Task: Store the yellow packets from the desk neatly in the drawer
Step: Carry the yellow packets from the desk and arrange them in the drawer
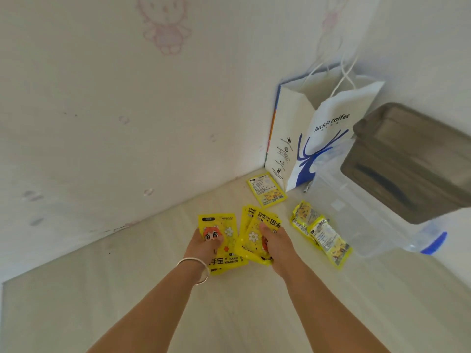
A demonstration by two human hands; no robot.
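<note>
Here, pale desk (pixel 153 289), doodled wall (pixel 127 98).

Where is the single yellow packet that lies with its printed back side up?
In the head view, the back-up yellow packet lies flat on the desk near the wall corner, just left of the white paper bag, beyond both hands.
</note>
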